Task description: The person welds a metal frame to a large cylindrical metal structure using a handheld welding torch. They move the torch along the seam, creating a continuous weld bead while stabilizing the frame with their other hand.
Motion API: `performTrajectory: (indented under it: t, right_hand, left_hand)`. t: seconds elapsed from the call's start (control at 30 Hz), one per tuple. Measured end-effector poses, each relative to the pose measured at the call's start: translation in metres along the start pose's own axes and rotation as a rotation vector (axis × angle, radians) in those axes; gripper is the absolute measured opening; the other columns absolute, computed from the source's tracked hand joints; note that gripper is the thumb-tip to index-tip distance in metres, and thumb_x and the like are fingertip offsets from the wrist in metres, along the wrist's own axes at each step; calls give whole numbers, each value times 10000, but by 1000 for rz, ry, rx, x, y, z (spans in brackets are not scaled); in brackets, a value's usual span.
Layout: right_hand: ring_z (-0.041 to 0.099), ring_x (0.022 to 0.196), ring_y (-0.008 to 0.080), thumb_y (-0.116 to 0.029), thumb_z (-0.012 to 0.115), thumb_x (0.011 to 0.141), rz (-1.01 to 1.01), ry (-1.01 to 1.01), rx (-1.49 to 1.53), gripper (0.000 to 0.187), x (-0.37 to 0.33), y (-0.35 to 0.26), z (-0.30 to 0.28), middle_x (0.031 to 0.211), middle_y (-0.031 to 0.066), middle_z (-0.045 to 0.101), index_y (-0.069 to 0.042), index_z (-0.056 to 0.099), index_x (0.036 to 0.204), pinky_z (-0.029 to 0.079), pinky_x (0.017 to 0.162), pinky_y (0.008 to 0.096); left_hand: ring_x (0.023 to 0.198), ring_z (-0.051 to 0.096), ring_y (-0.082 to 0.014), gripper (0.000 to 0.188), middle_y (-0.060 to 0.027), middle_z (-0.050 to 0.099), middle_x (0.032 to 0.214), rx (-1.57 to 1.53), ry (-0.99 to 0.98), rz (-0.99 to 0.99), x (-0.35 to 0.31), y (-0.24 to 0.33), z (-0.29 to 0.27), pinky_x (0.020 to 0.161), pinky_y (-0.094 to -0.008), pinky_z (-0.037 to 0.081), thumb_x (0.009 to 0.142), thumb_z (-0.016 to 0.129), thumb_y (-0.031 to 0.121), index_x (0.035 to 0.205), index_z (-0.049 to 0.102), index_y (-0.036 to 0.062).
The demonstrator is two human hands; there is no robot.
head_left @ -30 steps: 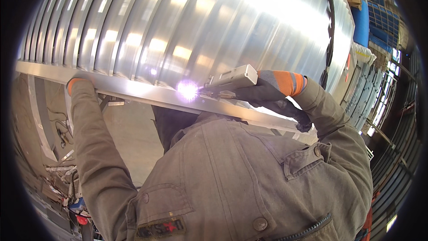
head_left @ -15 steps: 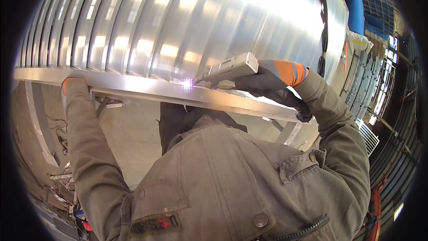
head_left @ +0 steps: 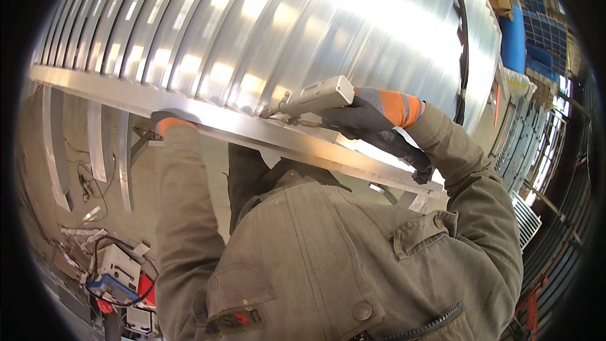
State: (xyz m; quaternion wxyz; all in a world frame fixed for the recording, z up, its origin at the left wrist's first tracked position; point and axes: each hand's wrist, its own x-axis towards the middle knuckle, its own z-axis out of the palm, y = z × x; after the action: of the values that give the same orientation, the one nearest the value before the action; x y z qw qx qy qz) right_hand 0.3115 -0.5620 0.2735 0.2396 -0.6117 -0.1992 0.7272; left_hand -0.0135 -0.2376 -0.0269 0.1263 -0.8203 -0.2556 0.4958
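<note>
My right hand (head_left: 361,113), in a dark glove with an orange and grey cuff, is wrapped round a grey handheld welding gun (head_left: 320,95). The gun's thin nozzle points left, its tip at the seam where ribbed silver metal panels (head_left: 278,44) meet a long metal edge bar (head_left: 120,91). No glow shows at the tip. Farther left on the same bar is my gloved left hand (head_left: 175,120); motion smears it and its fingers cannot be made out. A black cable or hose (head_left: 418,163) hangs below my right hand.
A black hose (head_left: 464,57) runs over the panels at the right. Metal legs (head_left: 55,145) stand under the bar. Boxy equipment with cables (head_left: 118,266) sits on the floor at lower left. Blue rolls (head_left: 512,41) and stacked metal parts line the right side.
The bright purple-white spark at the nozzle has gone out. My left hand has slid right along the bar, toward the gun. The whole view has shifted somewhat.
</note>
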Motion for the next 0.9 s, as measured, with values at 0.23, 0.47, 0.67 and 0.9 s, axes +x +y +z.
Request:
performTrajectory:
  t: [0.23,0.47,0.67,0.9]
  right_hand:
    - [610,723,119,-327,644,1139,-106,-97,-26,383,18,5,-12,868,29,662,-5,700,1339,526,652,330]
    - [596,718,121,-379,617,1144,-66,-140,-98,405,25,6,-18,838,24,639,-12,701,1294,518,650,331]
    - [589,715,137,-437,608,1126,-41,-147,-154,465,28,1,-24,804,25,627,-14,718,1286,509,661,351]
    - [595,712,122,-411,622,1129,-86,-136,-96,454,34,4,-25,826,19,635,-17,716,1335,506,639,330]
  left_hand:
    - [1454,632,-218,475,-24,680,1580,-222,-342,-88,-4,30,-32,1167,-462,494,1117,574,411,1524,706,205]
    - [1381,677,-194,457,6,716,1522,-336,-314,-200,-24,27,-61,1128,-418,532,1099,614,427,1485,735,216]
    - [1285,717,-179,369,37,776,1397,-295,-342,-190,-23,25,-63,1065,-411,546,1070,677,416,1365,800,232]
    - [1221,754,-168,343,32,809,1315,-237,-308,-162,-44,23,-85,1017,-418,557,1075,661,428,1306,830,238]
